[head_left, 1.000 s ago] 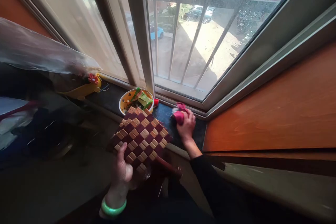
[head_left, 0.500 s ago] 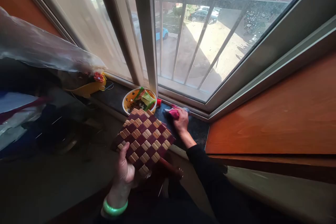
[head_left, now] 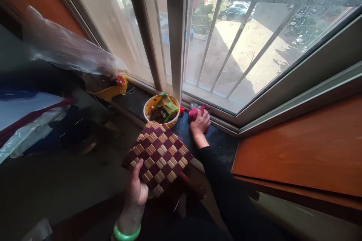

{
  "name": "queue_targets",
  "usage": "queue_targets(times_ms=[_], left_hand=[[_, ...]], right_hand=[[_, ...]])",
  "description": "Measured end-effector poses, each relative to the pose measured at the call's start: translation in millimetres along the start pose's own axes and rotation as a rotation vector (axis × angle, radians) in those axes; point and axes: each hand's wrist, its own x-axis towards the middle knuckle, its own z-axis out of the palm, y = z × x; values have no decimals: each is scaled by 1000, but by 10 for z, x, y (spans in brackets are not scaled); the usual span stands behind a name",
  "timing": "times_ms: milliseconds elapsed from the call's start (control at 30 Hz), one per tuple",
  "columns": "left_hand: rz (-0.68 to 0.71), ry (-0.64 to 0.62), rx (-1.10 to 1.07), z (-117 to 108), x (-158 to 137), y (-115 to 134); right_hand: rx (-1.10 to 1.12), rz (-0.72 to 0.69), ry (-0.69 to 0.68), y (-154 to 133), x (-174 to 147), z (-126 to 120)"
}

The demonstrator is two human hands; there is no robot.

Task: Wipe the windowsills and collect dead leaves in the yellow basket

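My left hand (head_left: 137, 186), with a green bangle at its wrist, grips a checkered woven mat (head_left: 161, 156) of maroon and tan pieces. Its thumb lies on top of the mat and the other fingers are hidden beneath. My right hand (head_left: 201, 122) is closed over a crumpled pink cloth (head_left: 193, 114), pressed to the dark windowsill (head_left: 220, 141) by the window frame. Between the hands, just beyond the mat, stands a yellow bowl (head_left: 146, 111) with green wrappers (head_left: 169, 108) and dark scraps in it. A small red object (head_left: 181, 110) sits between bowl and cloth.
A barred window (head_left: 226, 56) rises behind the sill. To the right is an orange wooden panel (head_left: 305, 147). On the left are a yellow container (head_left: 109, 92) with a red flower, a clear plastic sheet (head_left: 70, 52) and bagged items (head_left: 31, 116).
My right hand has moved the cloth a little along the sill, closer to the window frame. The view has shifted slightly left. The mat stays in my left hand.
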Motion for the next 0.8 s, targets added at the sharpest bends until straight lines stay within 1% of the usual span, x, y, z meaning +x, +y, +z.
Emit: queue_targets(times_ms=[67,133,167,233,300,333,367,400,433,467,500,533,600,667,700,733,800], left_hand=[[-11,23,-46,46,-32,16],[-24,10,-69,104,-71,37],[-40,-7,-74,131,-88,46],[-76,-57,-81,173,-114,54],[-100,-95,-85,194,-125,48],[-104,-105,-88,196,-125,42],[-114,-112,-91,195,-123,34],[-134,-120,-95,191,-119,27],[-155,-128,-99,187,-113,21],[-169,-143,-101,184,-107,18],[-171,-160,-99,184,-101,20],[-161,-176,-93,190,-96,25],[-116,-201,-77,220,-88,53],[-99,-220,-78,266,-88,97],[-102,-227,-93,289,-90,122],[-113,-242,-117,307,-92,146],[-147,-291,-175,319,-94,186]], right_hand=[[79,0,-57,-211,114,42],[187,-27,-89,-223,175,-73],[229,-43,-76,-142,157,-186],[239,-65,6,168,-7,-478],[107,-31,112,579,-311,-754],[23,-12,125,770,-479,-850],[-51,16,123,919,-630,-903],[-99,44,113,1010,-747,-911],[-131,59,86,1029,-820,-876],[-146,66,51,975,-845,-804],[-144,59,10,854,-824,-708],[-130,37,-40,685,-766,-602],[-75,-55,-143,300,-590,-431],[17,-119,-215,28,-436,-402],[61,-134,-224,-16,-405,-451],[89,-137,-209,12,-418,-537],[74,-103,-120,257,-577,-763]])
